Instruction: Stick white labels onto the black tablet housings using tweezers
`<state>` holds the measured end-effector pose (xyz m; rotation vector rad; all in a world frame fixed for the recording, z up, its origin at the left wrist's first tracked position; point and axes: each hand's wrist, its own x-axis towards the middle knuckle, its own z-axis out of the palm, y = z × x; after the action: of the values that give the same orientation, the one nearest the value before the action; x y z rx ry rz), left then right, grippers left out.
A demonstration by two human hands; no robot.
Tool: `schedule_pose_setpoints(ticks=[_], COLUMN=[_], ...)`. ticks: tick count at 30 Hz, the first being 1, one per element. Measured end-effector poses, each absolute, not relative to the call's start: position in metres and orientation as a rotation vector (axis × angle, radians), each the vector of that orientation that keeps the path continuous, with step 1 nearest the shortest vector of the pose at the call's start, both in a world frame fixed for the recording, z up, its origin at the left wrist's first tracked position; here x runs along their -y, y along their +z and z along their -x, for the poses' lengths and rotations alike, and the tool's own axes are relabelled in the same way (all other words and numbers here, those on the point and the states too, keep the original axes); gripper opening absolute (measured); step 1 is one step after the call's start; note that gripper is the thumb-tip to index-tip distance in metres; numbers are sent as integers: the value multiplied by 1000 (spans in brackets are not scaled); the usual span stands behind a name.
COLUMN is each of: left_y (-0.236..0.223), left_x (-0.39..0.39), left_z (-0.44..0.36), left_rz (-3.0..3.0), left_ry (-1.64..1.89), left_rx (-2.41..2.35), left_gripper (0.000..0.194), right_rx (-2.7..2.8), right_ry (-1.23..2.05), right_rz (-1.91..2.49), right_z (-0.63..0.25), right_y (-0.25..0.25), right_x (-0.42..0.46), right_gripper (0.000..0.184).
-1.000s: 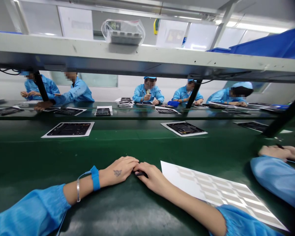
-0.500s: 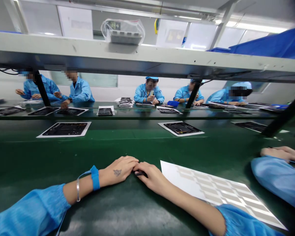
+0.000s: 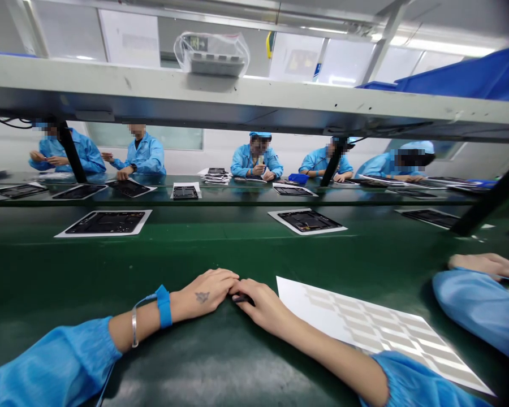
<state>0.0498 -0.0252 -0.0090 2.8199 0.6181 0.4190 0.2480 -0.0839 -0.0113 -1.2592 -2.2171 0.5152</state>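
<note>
1. Green bench (image 3: 186, 367) spans the view beneath a white shelf (image 3: 280, 90); several people in blue sit along the far side.
2. Beyond the hands, and well apart from them, one dark panel (image 3: 106, 223) lies on white paper to the left and a second panel (image 3: 310, 220) to the right.
3. Left hand (image 3: 207, 291) rests palm down, fingers pressed together. Its fingertips meet the right hand; whether they pinch anything cannot be told. A blue wristband (image 3: 164, 307) circles the wrist.
4. Right hand (image 3: 261, 305) rests with fingers curled, appearing to pinch a thin dark tool (image 3: 242, 299) between thumb and forefinger.
5. White sheet (image 3: 365, 319) with rows of grey patches lies flat beside the right forearm, which partly covers it from view.
6. Step in hand: judged a rest position, tool ready, neither hand working on a panel or the sheet.
7. Next move: use of the sheet calls for parting the hands and drawing the right forearm clear, minding the neighbour's sleeve (image 3: 479, 308).
</note>
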Motion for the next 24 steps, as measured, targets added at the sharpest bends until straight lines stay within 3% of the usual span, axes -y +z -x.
schedule_pose_setpoints(ticks=[9,14,20,24], left_y=[-12,-18,-34,-32], left_x=[22,18,12,14], left_z=[-49,-51,-52,-52], left_rz=[-2809,-2783,-2793,-2780], left_ry=[527,569,695,690], left_rx=[-562,-545,-546,-537], left_gripper=[32,32,42,44], right_rx=[2221,2277,2145,1923], right_ry=[480,297,-69,-190], right_rz=[1275,1318,1995,2327], right_z=[-245,-248,-318,-378], right_y=[-11,1,44,56], right_x=[85,83,-11,-74], right_gripper=[22,21,14,29])
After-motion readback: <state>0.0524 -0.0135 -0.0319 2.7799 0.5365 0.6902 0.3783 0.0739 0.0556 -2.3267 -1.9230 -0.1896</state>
